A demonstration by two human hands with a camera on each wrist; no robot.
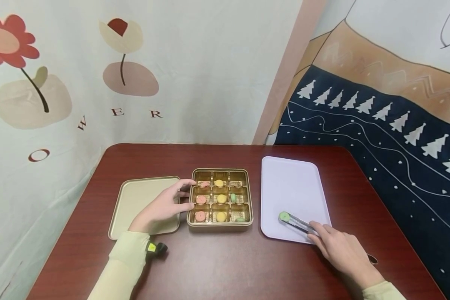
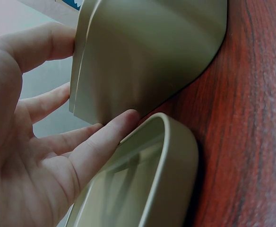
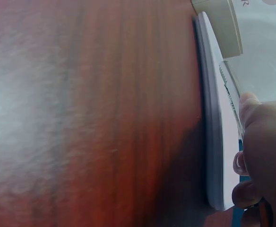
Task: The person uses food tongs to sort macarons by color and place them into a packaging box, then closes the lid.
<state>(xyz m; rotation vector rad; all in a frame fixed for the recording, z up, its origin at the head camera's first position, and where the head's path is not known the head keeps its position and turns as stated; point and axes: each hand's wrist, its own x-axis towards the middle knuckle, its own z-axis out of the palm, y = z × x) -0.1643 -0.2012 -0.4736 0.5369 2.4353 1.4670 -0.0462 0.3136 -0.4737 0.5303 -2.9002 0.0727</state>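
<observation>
A gold tin with a divided insert stands mid-table. Pink macarons occupy its left column, yellow macarons the middle one, and green macarons two compartments of the right. My left hand touches the tin's left wall with fingers extended; the left wrist view shows its fingertips along that side. In my right hand I grip metal tongs. Their tips are at a green macaron over the white tray; whether it is lifted cannot be told.
Left of the tin lies its gold lid, rim upward, partly under my left forearm. The brown wooden table ends at a printed curtain behind. A dark curtain with white trees hangs along the right.
</observation>
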